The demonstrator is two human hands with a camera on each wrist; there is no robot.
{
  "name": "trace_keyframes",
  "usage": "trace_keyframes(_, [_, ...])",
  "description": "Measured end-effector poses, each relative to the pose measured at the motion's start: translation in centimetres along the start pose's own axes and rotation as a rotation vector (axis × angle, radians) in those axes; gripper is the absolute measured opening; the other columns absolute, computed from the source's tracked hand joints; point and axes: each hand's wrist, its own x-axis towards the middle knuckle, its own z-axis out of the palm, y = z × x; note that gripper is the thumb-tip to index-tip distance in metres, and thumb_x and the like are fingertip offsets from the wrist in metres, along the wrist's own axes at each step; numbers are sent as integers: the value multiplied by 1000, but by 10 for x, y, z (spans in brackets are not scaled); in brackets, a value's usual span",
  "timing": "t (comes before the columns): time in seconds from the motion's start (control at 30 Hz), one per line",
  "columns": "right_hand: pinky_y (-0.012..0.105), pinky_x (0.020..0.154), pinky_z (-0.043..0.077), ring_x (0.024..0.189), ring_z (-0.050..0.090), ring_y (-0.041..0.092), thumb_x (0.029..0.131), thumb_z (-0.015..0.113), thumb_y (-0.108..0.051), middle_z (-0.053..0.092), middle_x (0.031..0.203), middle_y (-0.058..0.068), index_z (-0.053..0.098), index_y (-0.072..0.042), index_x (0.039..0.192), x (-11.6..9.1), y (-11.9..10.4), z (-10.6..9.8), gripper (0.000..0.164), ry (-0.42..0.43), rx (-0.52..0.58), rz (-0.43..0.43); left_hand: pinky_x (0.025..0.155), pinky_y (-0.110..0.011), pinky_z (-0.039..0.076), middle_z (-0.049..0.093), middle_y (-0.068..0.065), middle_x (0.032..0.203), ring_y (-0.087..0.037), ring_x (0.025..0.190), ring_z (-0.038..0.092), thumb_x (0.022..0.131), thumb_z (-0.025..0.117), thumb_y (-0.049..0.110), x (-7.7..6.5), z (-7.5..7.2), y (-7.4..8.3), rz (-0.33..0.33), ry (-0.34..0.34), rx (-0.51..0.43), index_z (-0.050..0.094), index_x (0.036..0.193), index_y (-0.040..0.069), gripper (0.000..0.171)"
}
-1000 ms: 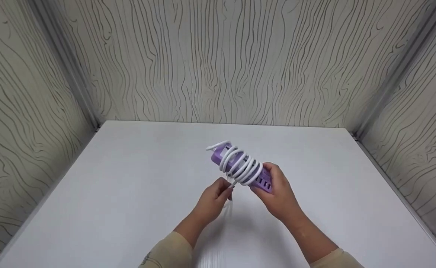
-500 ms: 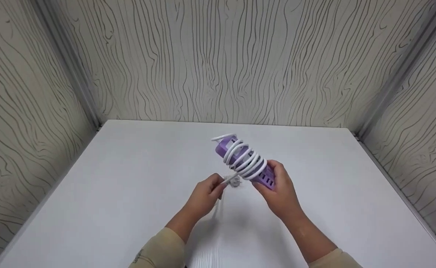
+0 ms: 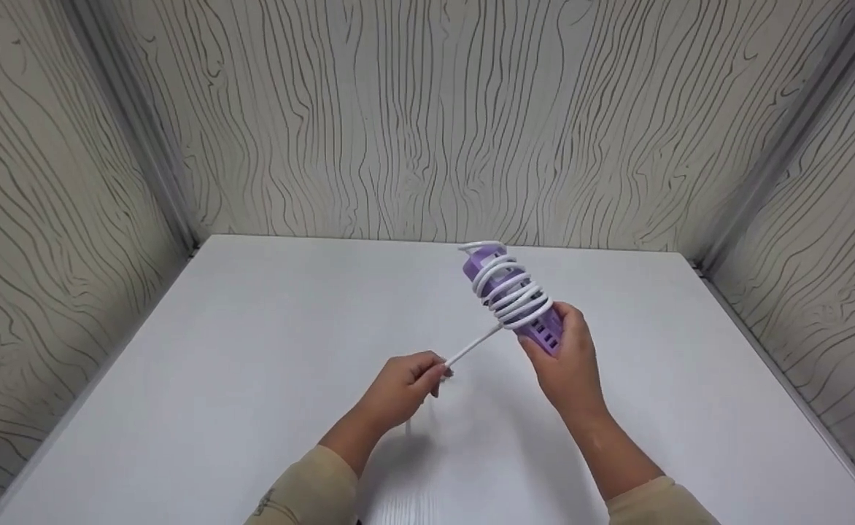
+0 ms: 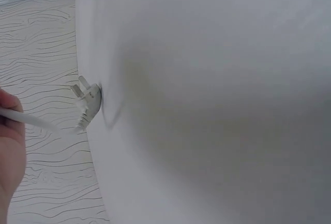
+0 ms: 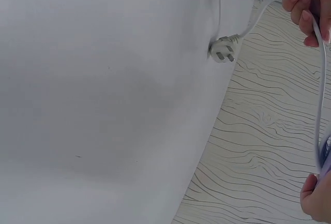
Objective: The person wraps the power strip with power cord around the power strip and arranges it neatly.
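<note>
My right hand (image 3: pixel 566 364) grips the lower end of a purple power strip (image 3: pixel 546 332), which tilts up to the left above the table. Several turns of its white cord (image 3: pixel 475 345) wrap around the strip's body. Lower and to the left, my left hand (image 3: pixel 407 386) pinches the cord, with a straight stretch running between it and the strip. Past those fingers the cord ends in a pronged plug (image 4: pixel 90 102), dangling in the left wrist view; the right wrist view also has the plug (image 5: pixel 225 49). In the head view my left hand hides most of that tail.
A white table (image 3: pixel 289 313) lies beneath both hands. Wood-grain patterned panels (image 3: pixel 427 124) stand behind it and on both sides, joined by grey metal posts (image 3: pixel 125 124) at the corners.
My right hand and the power strip have moved up and to the right. The left hand has shifted slightly left, and the cord between the hands has lengthened and straightened.
</note>
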Motion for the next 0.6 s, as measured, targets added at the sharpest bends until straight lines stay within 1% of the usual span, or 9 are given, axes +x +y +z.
trace_keyframes(0.1, [41, 85, 38, 101, 44, 26, 84, 64, -14, 43, 118, 14, 32, -2, 130, 1, 3, 3, 58, 23, -12, 11, 55, -23, 39, 58, 8, 66, -9, 61, 46, 93, 51, 31, -2, 0, 1, 39, -49, 53, 64, 85, 22, 18])
trace_keyframes(0.17, [41, 84, 38, 101, 44, 26, 84, 64, -14, 43, 118, 14, 32, -2, 130, 3, 7, 2, 57, 42, -25, 20, 53, -23, 38, 57, 9, 64, -7, 58, 44, 93, 53, 28, -4, 2, 4, 68, -83, 88, 64, 82, 21, 17])
trace_keyframes(0.3, [41, 83, 38, 100, 44, 27, 83, 65, -12, 44, 116, 16, 33, 0, 128, 7, 17, 2, 56, 78, -54, 19, 48, -19, 35, 54, 11, 61, -3, 52, 40, 92, 55, 25, -6, 7, 10, 172, -132, 177, 63, 80, 17, 16])
trace_keyframes(0.4, [43, 83, 38, 100, 44, 28, 82, 66, -11, 45, 115, 17, 34, 2, 127, 8, 24, 3, 57, 79, -94, -2, 49, -16, 34, 50, 12, 61, 0, 52, 39, 92, 55, 24, -5, 9, 15, 272, -127, 305, 61, 81, 15, 15])
trace_keyframes(0.53, [44, 82, 40, 99, 44, 29, 80, 68, -11, 46, 112, 19, 35, 3, 125, 7, 31, 6, 57, 92, -205, -68, 55, -16, 36, 50, 11, 66, -3, 59, 42, 92, 54, 23, -3, 7, 23, 351, -121, 505, 59, 86, 17, 10])
trace_keyframes(0.6, [44, 81, 41, 97, 44, 30, 79, 70, -11, 47, 110, 19, 36, 3, 123, 6, 34, 7, 57, 103, -261, -103, 59, -18, 38, 52, 11, 70, -5, 62, 44, 92, 53, 22, -3, 5, 26, 381, -119, 585, 58, 89, 18, 7])
